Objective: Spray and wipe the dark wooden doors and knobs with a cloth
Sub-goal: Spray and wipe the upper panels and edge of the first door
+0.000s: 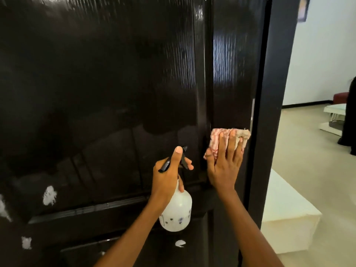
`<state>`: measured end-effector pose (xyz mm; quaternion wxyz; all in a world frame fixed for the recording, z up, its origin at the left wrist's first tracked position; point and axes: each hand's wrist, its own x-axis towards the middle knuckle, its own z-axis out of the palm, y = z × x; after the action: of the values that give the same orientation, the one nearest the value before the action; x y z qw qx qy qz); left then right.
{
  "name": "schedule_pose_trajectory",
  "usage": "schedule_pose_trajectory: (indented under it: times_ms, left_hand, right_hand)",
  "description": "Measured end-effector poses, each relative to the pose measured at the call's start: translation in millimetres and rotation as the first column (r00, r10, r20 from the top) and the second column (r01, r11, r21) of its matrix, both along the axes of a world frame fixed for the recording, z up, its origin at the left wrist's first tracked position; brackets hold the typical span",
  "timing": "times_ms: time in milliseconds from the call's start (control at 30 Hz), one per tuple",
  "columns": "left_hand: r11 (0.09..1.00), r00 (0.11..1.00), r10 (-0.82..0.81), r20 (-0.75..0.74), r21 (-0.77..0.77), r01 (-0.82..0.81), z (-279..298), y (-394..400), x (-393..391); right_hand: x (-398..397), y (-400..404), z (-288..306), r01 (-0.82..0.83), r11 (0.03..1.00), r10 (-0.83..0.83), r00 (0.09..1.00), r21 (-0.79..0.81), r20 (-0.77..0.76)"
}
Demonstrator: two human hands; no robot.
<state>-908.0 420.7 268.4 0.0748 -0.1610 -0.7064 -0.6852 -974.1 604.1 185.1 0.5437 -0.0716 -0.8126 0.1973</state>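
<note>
Against the door's [115, 83] right edge, right hand [224, 166] presses cloth [240, 132] flat, fingers straight; left hand [167, 176] grips spray bottle [176, 212].

Two bare forearms reach into view from the bottom edge, with no sleeve, watch, bracelet or glove showing on either. The left hand [169, 176] and the right hand [224, 166] wear no rings. The fingernails are short and unpainted, plainest on the left thumb [178, 151].
</note>
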Motion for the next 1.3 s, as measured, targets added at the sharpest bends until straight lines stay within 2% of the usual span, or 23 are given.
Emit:
schedule_pose_trajectory:
  times_ms: [233, 400, 500, 600, 767, 900, 1067, 1133, 1233, 1300]
  left_hand:
    - [0.993, 0.997, 0.014, -0.081, 0.114, -0.005, -101, -2, -11]
    - [0.977, 0.996, 0.031, -0.079, 0.214, -0.013, -151, -14, -11]
    - [0.975, 0.996, 0.032, -0.081, 0.222, -0.013, -151, -20, 0]
    - [0.975, 0.994, 0.048, -0.097, 0.223, -0.025, -127, -25, 8]
    - [0.962, 0.985, 0.142, -0.094, 0.25, -0.115, -119, -35, 12]
    - [0.961, 0.987, 0.136, -0.086, 0.255, -0.111, -127, -47, 11]
    - [0.959, 0.977, 0.156, -0.147, 0.261, -0.114, -118, -55, 19]
    - [0.956, 0.968, 0.183, -0.172, 0.263, -0.133, -116, -57, 21]
    - [0.954, 0.96, 0.217, -0.179, 0.246, -0.17, -122, -64, 23]
    - [0.956, 0.957, 0.225, -0.185, 0.233, -0.18, -125, -68, 24]
  right_hand:
    - [-21, 18, -46, 0.001, 0.997, 0.012, 0.986, 0.077, -0.167]
    - [-18, 29, -112, 0.009, 0.999, -0.004, 0.993, 0.038, -0.118]
    - [-13, 32, -133, 0.033, 0.999, -0.033, 0.995, 0.006, -0.097]
    - [-9, 24, -121, -0.011, 0.997, 0.003, 0.994, -0.07, -0.112]
    - [-9, 26, -122, -0.07, 0.998, 0.07, 0.979, 0.009, -0.191]
    - [-14, 22, -125, -0.076, 0.997, 0.071, 0.976, -0.015, -0.205]
    - [-15, 2, -85, -0.077, 0.993, 0.059, 0.982, -0.092, -0.181]
    - [-15, -14, -56, -0.092, 0.996, 0.091, 0.975, 0.003, -0.201]
    - [-17, -57, -25, -0.085, 0.967, 0.141, 0.964, 0.241, -0.225]
    - [-19, -81, -19, -0.067, 0.949, 0.143, 0.963, 0.308, -0.23]
